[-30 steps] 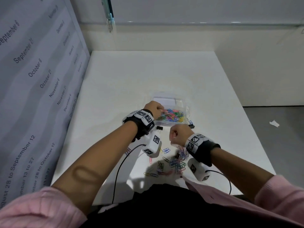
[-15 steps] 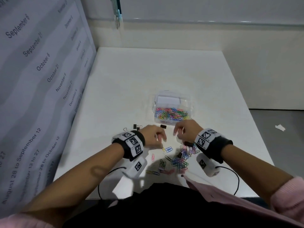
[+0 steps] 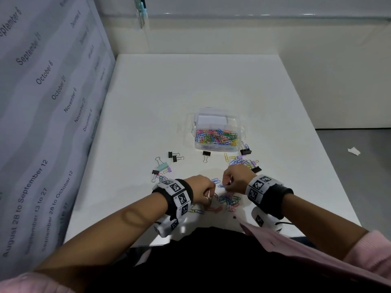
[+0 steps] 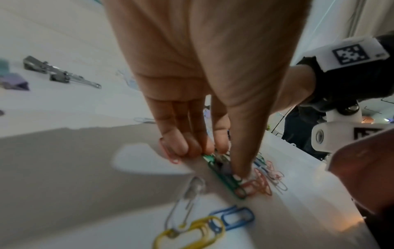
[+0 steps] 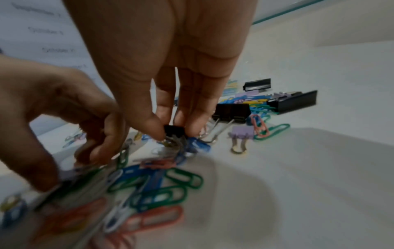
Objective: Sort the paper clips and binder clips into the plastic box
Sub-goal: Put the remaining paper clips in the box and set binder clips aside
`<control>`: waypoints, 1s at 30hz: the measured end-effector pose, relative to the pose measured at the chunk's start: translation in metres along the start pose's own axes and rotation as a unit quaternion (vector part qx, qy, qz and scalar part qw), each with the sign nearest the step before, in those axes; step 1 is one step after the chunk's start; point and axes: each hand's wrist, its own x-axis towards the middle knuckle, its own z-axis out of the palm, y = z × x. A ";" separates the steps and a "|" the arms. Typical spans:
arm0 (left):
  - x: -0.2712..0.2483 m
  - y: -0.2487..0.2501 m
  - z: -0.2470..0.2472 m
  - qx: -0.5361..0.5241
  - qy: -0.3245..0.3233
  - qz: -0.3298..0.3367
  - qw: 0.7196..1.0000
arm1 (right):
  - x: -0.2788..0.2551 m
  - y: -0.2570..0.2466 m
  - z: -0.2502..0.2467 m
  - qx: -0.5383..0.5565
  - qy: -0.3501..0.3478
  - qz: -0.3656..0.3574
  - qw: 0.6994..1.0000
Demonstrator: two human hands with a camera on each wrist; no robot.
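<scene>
We see the clear plastic box (image 3: 219, 146) standing on the white table (image 3: 190, 85), a little far of both hands and right of centre. Its near compartment holds a heap of coloured paper clips (image 3: 216, 137); the far compartment shows only something white and flat, and we cannot tell what it is.

Our left hand (image 3: 202, 188) is down at the near pile of loose paper clips (image 3: 229, 200), fingers curled, and in the left wrist view the thumb and fingertips (image 4: 180, 146) pinch a green paper clip (image 4: 226, 176) against the tabletop. Our right hand (image 3: 237, 178) is just right of it, and the right wrist view shows its thumb and fingers closed on a small black binder clip (image 5: 173, 130) lifted just above the clips beneath.

Outside the box, a second scatter of paper clips (image 3: 243, 161) lies near the box's near right corner, with a black binder clip (image 3: 245, 151) touching its far edge. Another black binder clip (image 3: 206, 154) lies just near the box's front wall. To the left, well apart from the box, lie two small black binder clips (image 3: 174, 157), a mint green binder clip (image 3: 161, 166), and a lilac one (image 3: 168, 170) just beside it
</scene>
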 end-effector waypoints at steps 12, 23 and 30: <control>-0.004 -0.008 0.008 0.026 0.021 0.020 0.999 | -0.011 0.029 -0.010 0.106 0.127 0.040 0.985; -0.005 -0.021 -0.012 0.002 0.101 -0.009 0.995 | -0.015 0.041 -0.004 0.059 0.096 0.021 0.993; -0.019 -0.050 -0.035 0.044 0.193 -0.104 0.975 | -0.007 0.028 0.004 0.029 0.055 0.040 0.997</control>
